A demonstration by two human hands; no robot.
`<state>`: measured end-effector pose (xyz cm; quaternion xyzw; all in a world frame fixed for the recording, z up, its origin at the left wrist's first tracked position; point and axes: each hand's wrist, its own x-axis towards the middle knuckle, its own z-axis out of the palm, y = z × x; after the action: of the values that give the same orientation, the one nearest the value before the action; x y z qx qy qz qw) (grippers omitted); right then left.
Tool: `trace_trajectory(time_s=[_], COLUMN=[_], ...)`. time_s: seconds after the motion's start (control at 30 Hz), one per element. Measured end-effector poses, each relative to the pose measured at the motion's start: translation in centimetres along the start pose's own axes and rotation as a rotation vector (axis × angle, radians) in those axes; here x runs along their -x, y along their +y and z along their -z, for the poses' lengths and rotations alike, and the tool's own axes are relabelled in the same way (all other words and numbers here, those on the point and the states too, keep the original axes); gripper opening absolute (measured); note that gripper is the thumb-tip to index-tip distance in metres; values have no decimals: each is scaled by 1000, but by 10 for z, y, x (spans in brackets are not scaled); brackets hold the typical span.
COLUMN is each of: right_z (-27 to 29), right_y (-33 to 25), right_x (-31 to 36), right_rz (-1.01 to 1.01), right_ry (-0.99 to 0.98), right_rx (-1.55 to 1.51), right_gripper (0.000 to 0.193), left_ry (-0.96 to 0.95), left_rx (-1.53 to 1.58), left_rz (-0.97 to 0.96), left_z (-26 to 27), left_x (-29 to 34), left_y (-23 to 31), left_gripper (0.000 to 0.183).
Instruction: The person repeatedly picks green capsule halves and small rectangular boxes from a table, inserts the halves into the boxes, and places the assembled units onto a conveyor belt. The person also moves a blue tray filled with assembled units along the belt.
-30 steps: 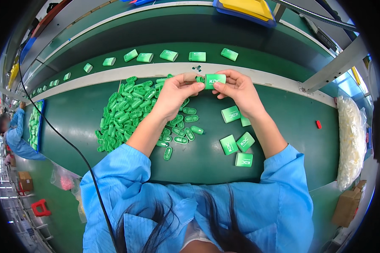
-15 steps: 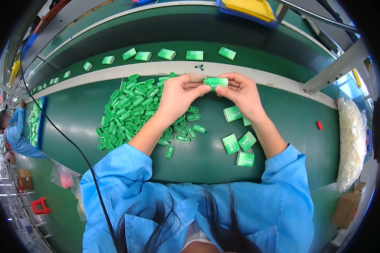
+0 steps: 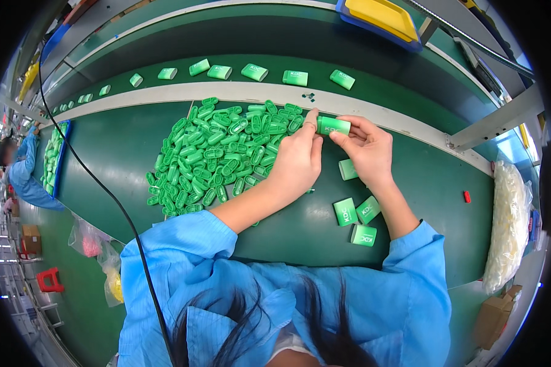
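My right hand (image 3: 371, 150) grips a green-and-white plastic case (image 3: 333, 126), flat with rounded sides, between thumb and fingers. My left hand (image 3: 297, 158) has its index finger stretched up against the case's left end, its thumb apart below; I see nothing held in it. A large pile of small green oval caps (image 3: 211, 153) spreads to the left of my hands, and my left forearm covers part of it. Below my right hand lie several similar cases (image 3: 345, 211), one (image 3: 348, 169) partly hidden by that hand.
Beyond a pale rail (image 3: 226, 90), several cases (image 3: 254, 72) stand in a row on a green belt. A black cable (image 3: 107, 194) hangs at left, before a co-worker (image 3: 26, 168) and a blue tray (image 3: 59, 160). Rightward are a small red piece (image 3: 467, 197) and a plastic bag (image 3: 508, 223).
My left hand has let go of the case and turned, its index finger now at the case's end. My right hand keeps the case. The whole view has shifted slightly.
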<state>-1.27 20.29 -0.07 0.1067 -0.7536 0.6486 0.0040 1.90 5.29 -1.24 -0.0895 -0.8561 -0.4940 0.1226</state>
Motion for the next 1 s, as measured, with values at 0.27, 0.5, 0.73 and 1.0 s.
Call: trace_trajectory(time_s=[0.27, 0.5, 0.73, 1.0], right_z=[18, 26, 21, 4], right_y=[0, 6, 4, -3], right_x=[-9, -15, -11, 5], right_rz=[-125, -121, -90, 34], right_ry=[-149, -232, -200, -48], right_rx=[-196, -226, -127, 144], right_gripper=[29, 27, 25, 27], left_ry=[-189, -247, -113, -33], left_rx=[368, 429, 96, 17], left_rz=[104, 119, -58, -152], left_z=[14, 15, 8, -1], left_x=[-19, -21, -10, -3], left_y=[-8, -8, -4, -9], left_gripper=[33, 34, 29, 32])
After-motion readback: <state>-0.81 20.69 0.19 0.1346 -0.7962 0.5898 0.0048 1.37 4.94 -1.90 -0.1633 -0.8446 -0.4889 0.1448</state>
